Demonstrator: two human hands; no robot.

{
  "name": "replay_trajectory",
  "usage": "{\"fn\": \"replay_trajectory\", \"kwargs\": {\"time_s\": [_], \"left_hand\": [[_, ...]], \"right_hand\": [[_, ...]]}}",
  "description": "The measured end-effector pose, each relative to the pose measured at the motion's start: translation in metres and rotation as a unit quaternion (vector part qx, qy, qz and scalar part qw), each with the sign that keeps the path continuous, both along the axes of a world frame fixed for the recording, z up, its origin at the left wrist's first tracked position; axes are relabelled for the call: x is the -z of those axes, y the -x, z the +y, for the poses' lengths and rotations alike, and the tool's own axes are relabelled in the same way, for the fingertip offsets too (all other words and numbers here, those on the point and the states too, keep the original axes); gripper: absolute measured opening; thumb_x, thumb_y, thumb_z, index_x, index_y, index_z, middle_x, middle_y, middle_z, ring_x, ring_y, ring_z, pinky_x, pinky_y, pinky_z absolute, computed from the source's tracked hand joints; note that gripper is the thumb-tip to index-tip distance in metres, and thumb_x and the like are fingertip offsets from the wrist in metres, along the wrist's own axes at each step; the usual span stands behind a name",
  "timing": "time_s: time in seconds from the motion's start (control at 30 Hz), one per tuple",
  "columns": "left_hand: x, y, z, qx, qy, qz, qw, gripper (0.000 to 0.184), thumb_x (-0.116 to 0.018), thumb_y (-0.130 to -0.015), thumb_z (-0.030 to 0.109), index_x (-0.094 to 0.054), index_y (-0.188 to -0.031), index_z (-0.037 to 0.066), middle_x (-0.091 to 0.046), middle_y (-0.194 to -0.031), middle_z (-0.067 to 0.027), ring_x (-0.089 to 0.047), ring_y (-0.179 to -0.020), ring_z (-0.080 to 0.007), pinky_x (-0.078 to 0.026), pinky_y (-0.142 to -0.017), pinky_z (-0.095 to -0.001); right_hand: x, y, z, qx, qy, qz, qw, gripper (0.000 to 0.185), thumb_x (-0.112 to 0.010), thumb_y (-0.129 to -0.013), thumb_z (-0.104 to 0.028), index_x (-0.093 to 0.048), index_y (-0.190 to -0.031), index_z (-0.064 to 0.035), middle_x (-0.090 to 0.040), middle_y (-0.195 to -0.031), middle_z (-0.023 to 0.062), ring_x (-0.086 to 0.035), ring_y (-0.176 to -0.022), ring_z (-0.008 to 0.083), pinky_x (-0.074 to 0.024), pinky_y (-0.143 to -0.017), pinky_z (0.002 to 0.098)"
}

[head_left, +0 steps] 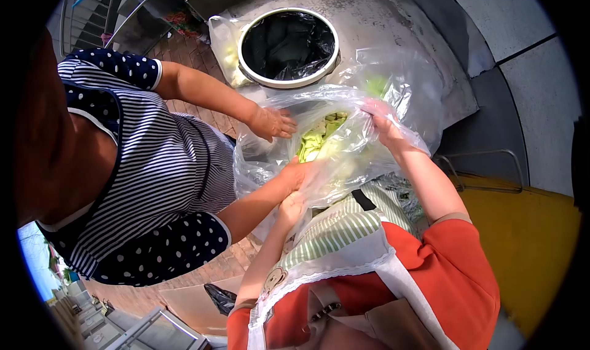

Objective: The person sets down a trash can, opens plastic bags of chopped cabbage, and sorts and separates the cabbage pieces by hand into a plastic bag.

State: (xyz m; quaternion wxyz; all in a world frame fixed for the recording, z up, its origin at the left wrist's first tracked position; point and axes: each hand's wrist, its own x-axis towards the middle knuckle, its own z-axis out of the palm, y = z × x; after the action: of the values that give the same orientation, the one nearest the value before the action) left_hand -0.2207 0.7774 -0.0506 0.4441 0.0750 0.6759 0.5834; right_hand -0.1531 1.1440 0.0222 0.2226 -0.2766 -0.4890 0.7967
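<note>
Left hand (292,208) and right hand (385,121), both closed, are gripping 2 edges of the clear bag (353,156), apparently holding its mouth apart around the leaves (315,141).

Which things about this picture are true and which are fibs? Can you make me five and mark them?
1. The wearer's right hand holds the open clear bag. True.
2. The wearer's left hand is inside the round bin. False: the left hand is at the open clear bag.
3. A black liner covers the inside of the round bin. True.
4. The leafy vegetable at the bag's mouth is purple. False: the leafy vegetable is green.
5. The other person's top is plain red. False: the other person's top is striped, with white dots on its dark sleeves.
</note>
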Motion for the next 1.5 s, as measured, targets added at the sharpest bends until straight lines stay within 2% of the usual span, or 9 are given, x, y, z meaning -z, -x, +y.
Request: {"fn": "replay_trajectory", "kwargs": {"time_s": [0.23,0.5,0.7,0.9,1.07,1.2,1.33,1.4,1.5], "left_hand": [[-0.152,0.032,0.074,-0.153,-0.120,0.034,0.980,0.018,-0.048,-0.088,-0.003,-0.063,-0.097,-0.005,-0.063,-0.095,-0.0032,-0.056,-0.085,-0.0090,-0.045,-0.077,-0.0228],[-0.244,0.063,0.106,-0.091,-0.106,0.394,0.908,0.013,-0.050,-0.084,0.002,-0.060,-0.090,-0.004,-0.059,-0.082,0.0007,-0.051,-0.074,-0.0058,-0.042,-0.068,-0.0198],[-0.212,-0.004,0.100,0.169,0.034,0.507,0.845,0.003,-0.057,-0.080,0.007,-0.057,-0.079,0.004,-0.058,-0.070,-0.0171,-0.057,-0.066,-0.0368,-0.045,-0.060,-0.0405],[-0.136,-0.042,0.077,0.290,0.111,0.269,0.912,0.010,-0.054,-0.083,0.014,-0.060,-0.086,0.007,-0.060,-0.070,-0.0199,-0.060,-0.069,-0.0407,-0.046,-0.062,-0.0482],[-0.128,-0.045,0.088,0.362,0.125,0.479,0.790,0.010,-0.057,-0.079,0.016,-0.062,-0.084,0.008,-0.063,-0.070,-0.0196,-0.064,-0.071,-0.0397,-0.049,-0.066,-0.0508],[-0.073,-0.050,0.089,0.375,0.088,0.561,0.732,0.008,-0.057,-0.077,0.014,-0.057,-0.078,0.006,-0.063,-0.064,-0.0181,-0.066,-0.064,-0.0340,-0.049,-0.061,-0.0471],[-0.033,-0.042,0.080,0.382,0.069,0.608,0.693,0.008,-0.057,-0.079,0.015,-0.056,-0.082,0.008,-0.064,-0.069,-0.0134,-0.067,-0.076,-0.0311,-0.048,-0.070,-0.0454],[-0.014,-0.035,0.072,0.450,0.140,0.528,0.707,0.026,-0.056,-0.086,0.023,-0.059,-0.106,0.007,-0.066,-0.099,-0.0164,-0.063,-0.101,-0.0317,-0.047,-0.087,-0.0469],[0.024,-0.032,0.053,0.460,0.078,0.419,0.779,0.047,-0.058,-0.090,0.036,-0.053,-0.125,0.007,-0.058,-0.113,-0.0200,-0.061,-0.100,-0.0350,-0.046,-0.088,-0.0458]], "right_hand": [[-0.064,0.014,0.005,0.058,0.110,-0.151,0.981,0.027,-0.062,-0.091,-0.022,-0.063,-0.113,-0.0063,-0.062,-0.085,-0.0010,-0.052,-0.064,0.0076,-0.0405,-0.051,0.0231],[-0.111,0.001,0.026,-0.032,0.022,0.090,0.995,0.030,-0.063,-0.088,-0.013,-0.061,-0.115,-0.0014,-0.064,-0.101,0.0047,-0.061,-0.088,0.0127,-0.0504,-0.073,0.0253],[-0.079,-0.043,0.062,0.062,0.057,-0.042,0.996,0.033,-0.062,-0.086,-0.013,-0.058,-0.117,-0.0012,-0.065,-0.100,0.0048,-0.062,-0.089,0.0142,-0.0494,-0.079,0.0256],[0.006,-0.080,0.054,-0.031,0.007,-0.193,0.981,0.039,-0.059,-0.089,-0.017,-0.052,-0.125,-0.0028,-0.064,-0.104,0.0074,-0.062,-0.092,0.0154,-0.0493,-0.082,0.0289],[-0.106,-0.062,-0.031,0.005,-0.720,-0.350,0.599,0.059,-0.066,-0.082,-0.022,-0.045,-0.133,-0.0033,-0.052,-0.125,0.0183,-0.054,-0.109,0.0328,-0.0421,-0.094,0.0407],[-0.103,-0.044,-0.093,-0.171,-0.691,-0.156,0.685,0.050,-0.066,-0.082,-0.025,-0.051,-0.127,-0.0063,-0.054,-0.122,0.0136,-0.052,-0.113,0.0306,-0.0375,-0.100,0.0462],[-0.012,-0.073,-0.104,-0.266,-0.729,-0.350,0.525,0.062,-0.068,-0.079,-0.042,-0.050,-0.131,-0.0140,-0.045,-0.138,0.0135,-0.035,-0.135,0.0290,-0.0200,-0.112,0.0587],[0.063,-0.109,-0.082,-0.292,-0.547,-0.486,0.615,0.070,-0.069,-0.076,-0.046,-0.047,-0.135,-0.0158,-0.044,-0.140,0.0123,-0.035,-0.136,0.0282,-0.0144,-0.112,0.0631],[0.078,-0.133,-0.079,-0.299,-0.650,-0.444,0.539,0.073,-0.070,-0.076,-0.046,-0.044,-0.137,-0.0155,-0.038,-0.146,0.0133,-0.030,-0.139,0.0285,-0.0166,-0.112,0.0615]]}}
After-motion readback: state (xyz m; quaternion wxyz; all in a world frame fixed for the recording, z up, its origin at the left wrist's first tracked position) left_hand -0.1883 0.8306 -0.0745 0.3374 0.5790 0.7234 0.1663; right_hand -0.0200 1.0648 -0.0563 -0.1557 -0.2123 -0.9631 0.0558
